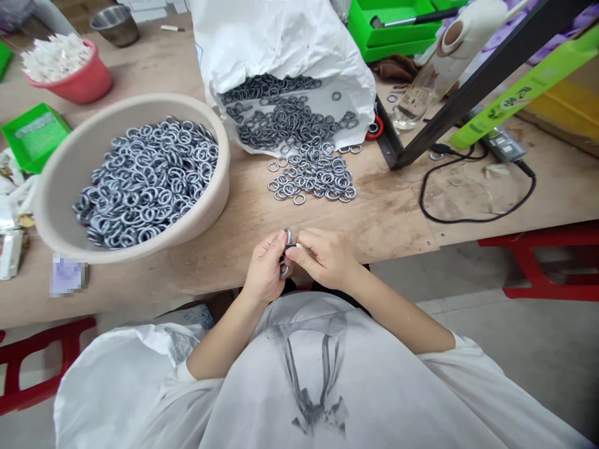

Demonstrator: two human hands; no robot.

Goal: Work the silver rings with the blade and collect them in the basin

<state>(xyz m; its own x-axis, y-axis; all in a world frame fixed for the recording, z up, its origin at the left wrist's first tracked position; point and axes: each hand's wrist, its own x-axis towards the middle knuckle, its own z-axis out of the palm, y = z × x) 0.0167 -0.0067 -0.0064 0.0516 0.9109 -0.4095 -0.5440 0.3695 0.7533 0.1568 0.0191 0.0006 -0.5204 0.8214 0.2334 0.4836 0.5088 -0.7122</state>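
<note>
My left hand (266,267) is closed on a few grey rings (288,236) at the table's front edge. Beside it my right hand (330,255) pinches a small dark piece with a whitish end (298,246), which meets the rings; its kind is too small to make out. Beyond my hands lies a loose pile of grey rings (313,178). It spills from the mouth of a white sack (285,37) that has more rings inside. To the left, a large beige basin (51,187) holds a heap of similar rings (154,181).
A red tub of white pieces (91,81), a green tray (37,137) and a metal bowl (116,28) stand at the left. On the right are a dark metal frame (440,125), a bottle (430,75), a black cable (468,221) and green bins (388,47).
</note>
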